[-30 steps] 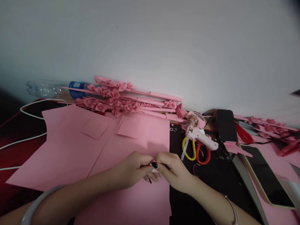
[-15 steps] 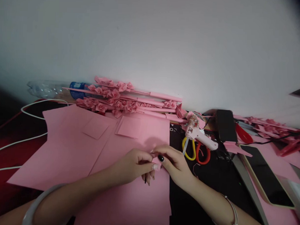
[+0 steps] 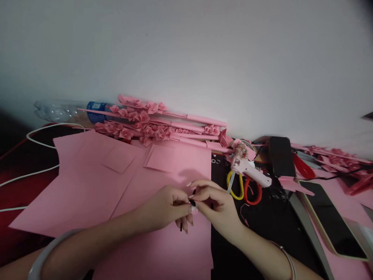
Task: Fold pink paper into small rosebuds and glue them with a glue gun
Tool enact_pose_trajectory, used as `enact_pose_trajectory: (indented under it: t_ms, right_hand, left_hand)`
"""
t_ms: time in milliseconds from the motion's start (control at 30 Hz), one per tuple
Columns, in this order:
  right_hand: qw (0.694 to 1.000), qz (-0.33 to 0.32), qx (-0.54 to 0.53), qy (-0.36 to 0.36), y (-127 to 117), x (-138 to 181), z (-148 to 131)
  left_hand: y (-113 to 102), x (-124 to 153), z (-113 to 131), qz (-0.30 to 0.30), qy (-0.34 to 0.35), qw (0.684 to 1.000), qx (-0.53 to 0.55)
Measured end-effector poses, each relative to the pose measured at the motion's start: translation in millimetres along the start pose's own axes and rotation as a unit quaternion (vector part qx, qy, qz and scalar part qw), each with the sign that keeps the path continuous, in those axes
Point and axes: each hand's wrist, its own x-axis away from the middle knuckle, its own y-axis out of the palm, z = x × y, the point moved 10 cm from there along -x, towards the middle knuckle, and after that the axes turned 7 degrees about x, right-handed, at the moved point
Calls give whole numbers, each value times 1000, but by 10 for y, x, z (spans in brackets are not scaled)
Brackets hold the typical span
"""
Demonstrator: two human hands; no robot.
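Note:
My left hand (image 3: 168,206) pinches a small folded piece of pink paper (image 3: 194,211) between thumb and forefinger. The fingers of my right hand (image 3: 216,202) press together at the upper edge of the same piece, meeting the left fingertips. Most of the paper is hidden behind the fingers. Both hands are just above a large pink paper sheet (image 3: 158,253). Behind them lies a short stack of pink paper squares (image 3: 159,158), with a single pink square (image 3: 119,159) to its left.
Paper flowers on pink stems (image 3: 144,126) lie along the wall by a plastic bottle (image 3: 60,110). To the right are a glue gun (image 3: 248,168), scissors with yellow and red handles (image 3: 252,192), a dark phone (image 3: 282,155) and a larger phone (image 3: 332,216). White cables (image 3: 23,175) loop at left.
My right thumb and forefinger have closed in toward the left fingertips and now cover more of the pink paper. My left hand has hardly moved.

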Motion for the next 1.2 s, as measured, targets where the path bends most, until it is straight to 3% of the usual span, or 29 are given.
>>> enact_pose_trajectory:
  t_ms: [233,533,733,833,900,1033,1200]
  right_hand:
    - [991,-45,84,-98,12,32,-216]
    - [978,-82,135,-135,69,64,-248]
    - [992,-67,81,-64,53,34,-123]
    - [994,-47,94,-4,35,20,1]
    - [991,-66,117,17,87,20,51]
    - [987,-120,105,17,210,24,52]
    - [991,-111,78,9,194,31,65]
  left_hand:
    - [0,-23,56,-14,12,999,31]
    - [-23,-41,62,-41,7,998,49]
    - [-29,-28,83,-19,22,999,33]
    - [-18,-19,63,-8,24,999,28]
    - [-10,-14,43,-3,21,999,29]
    - [-7,-9,26,7,14,1000,26]
    - [-4,-13,59,-1,20,1000,21]
